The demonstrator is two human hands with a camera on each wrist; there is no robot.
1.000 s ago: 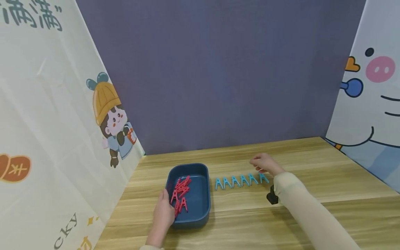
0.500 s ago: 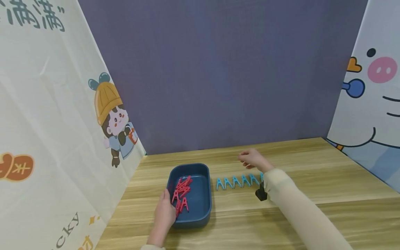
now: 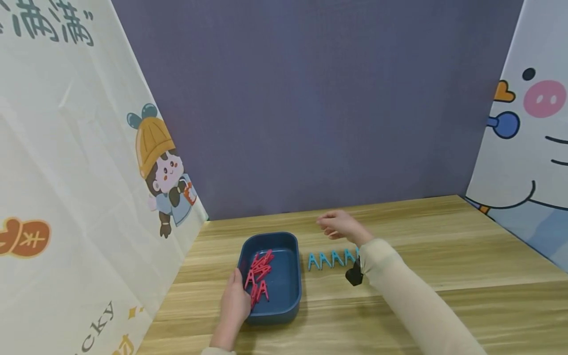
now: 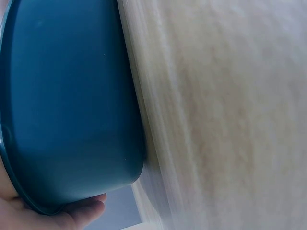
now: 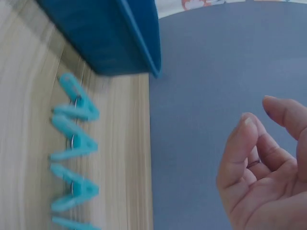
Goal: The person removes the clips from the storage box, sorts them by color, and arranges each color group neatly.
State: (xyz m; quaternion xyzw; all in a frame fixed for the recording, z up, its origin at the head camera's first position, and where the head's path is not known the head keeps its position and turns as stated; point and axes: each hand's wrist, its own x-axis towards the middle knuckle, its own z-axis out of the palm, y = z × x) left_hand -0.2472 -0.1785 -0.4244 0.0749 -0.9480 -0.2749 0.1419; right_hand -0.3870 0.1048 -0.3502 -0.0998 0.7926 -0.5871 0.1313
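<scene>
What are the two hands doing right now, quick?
Left hand: grips the near rim of the blue tray.
Right hand: empty, fingers loosely curled, above the blue clothespins.

My right arm (image 3: 412, 296): long beige sleeve, black wrist camera (image 3: 354, 274) at cuff, ring (image 5: 254, 164) on one finger.

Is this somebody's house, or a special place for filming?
Probably a small recording booth, not a home: a wooden table walled by cartoon-printed cloths and a plain purple backdrop, with only a tray of pegs.
</scene>
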